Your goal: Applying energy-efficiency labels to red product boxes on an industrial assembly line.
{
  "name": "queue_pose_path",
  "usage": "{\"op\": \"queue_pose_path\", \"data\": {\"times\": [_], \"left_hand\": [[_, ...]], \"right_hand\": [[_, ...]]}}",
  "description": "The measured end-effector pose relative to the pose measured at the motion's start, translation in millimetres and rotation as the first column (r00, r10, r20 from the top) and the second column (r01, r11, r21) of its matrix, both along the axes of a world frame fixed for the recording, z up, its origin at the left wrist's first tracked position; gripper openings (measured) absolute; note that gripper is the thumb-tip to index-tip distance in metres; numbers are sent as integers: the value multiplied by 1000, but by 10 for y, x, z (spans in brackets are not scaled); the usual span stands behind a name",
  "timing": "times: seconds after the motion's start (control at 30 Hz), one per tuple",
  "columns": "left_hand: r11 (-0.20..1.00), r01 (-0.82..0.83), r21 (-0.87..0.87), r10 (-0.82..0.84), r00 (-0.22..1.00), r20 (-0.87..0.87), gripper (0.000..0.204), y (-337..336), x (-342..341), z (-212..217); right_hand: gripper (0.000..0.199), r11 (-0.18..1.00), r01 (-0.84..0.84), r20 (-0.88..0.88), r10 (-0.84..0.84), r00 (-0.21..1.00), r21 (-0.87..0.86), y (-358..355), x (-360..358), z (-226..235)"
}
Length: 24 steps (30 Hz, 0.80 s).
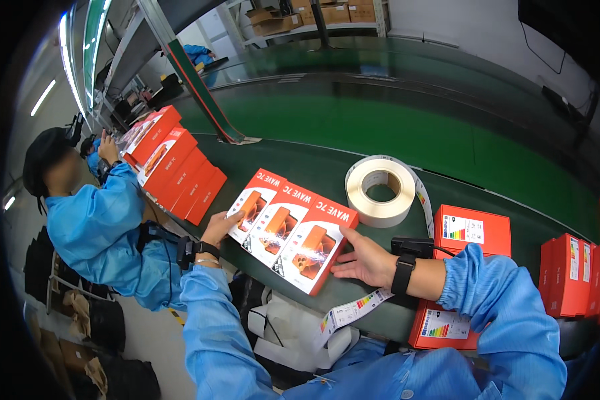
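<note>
We are steadying row of three red boxes (288,229) at near edge of green belt (380,120) — left hand (221,227) flat against left end, right hand (365,261) spread open on right end. Cartons looking light, stiff, glossy — likely slippery; we are judging side edges best for gripping.

Label roll (380,191) lies behind three boxes (288,227), between stacks.

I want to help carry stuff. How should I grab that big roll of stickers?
The roll of labels lies flat on the green table, hole up. Come from above and pinch the thick white wall, thumb inside the hole, fingers outside. Mind the loose strip trailing from it.
</note>
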<state>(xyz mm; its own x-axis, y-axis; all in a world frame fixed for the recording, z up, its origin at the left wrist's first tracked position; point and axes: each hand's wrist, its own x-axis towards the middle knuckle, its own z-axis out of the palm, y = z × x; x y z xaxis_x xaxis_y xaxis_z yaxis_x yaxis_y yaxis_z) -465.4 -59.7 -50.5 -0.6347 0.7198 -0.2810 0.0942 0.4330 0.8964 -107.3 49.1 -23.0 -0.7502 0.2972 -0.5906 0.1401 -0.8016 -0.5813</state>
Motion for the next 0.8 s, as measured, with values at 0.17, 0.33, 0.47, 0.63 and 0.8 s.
{"op": "queue_pose_path", "data": {"times": [0.17,0.33,0.47,0.63,0.8], "left_hand": [[986,-10,167,24,997,-80,37,-144,211,262],[910,27,414,138,921,-363,29,-482,585,1155],[788,188,587,324,684,-654,29,-542,1126,1841],[570,428,702,417,585,-695,61,-619,2189,2044],[548,723,421,555,63,-830,66,-331,3189,1543]], "right_hand": [[86,997,50,-71,-46,996,52,72,0,123],[102,994,110,-352,-106,930,-7,58,77,400],[104,982,189,-597,-145,789,12,289,308,813],[100,972,215,-735,-80,673,90,736,747,986],[87,852,518,-715,-315,624,76,1084,1615,938]]}}
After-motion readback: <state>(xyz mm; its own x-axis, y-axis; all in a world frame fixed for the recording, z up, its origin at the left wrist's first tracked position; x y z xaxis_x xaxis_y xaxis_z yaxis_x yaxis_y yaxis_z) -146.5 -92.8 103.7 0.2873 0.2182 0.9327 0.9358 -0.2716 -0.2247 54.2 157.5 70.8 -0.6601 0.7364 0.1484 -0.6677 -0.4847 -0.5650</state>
